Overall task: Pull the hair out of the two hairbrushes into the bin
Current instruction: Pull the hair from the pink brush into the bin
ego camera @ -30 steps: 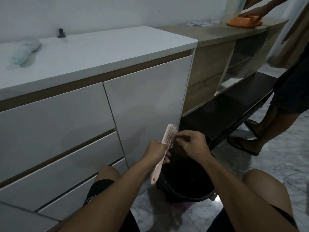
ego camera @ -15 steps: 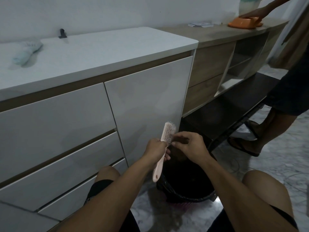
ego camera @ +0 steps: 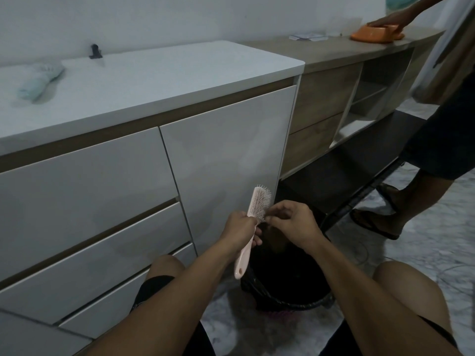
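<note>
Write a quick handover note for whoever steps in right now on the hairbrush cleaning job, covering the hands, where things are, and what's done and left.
Left hand: grips the pink hairbrush by its handle, head up, bristles facing right.
Right hand: fingertips pinching at the lower bristles, pulling hair.
Bin: black-lined, on the floor directly under the hands, between the knees.
Done: this brush is mid-clean; how much hair already went into the bin cannot be seen.
Left: finish this brush, drop the hair in the bin, then do the second brush, possibly the pale green object on the white counter, but it is too blurred to confirm.
</note>
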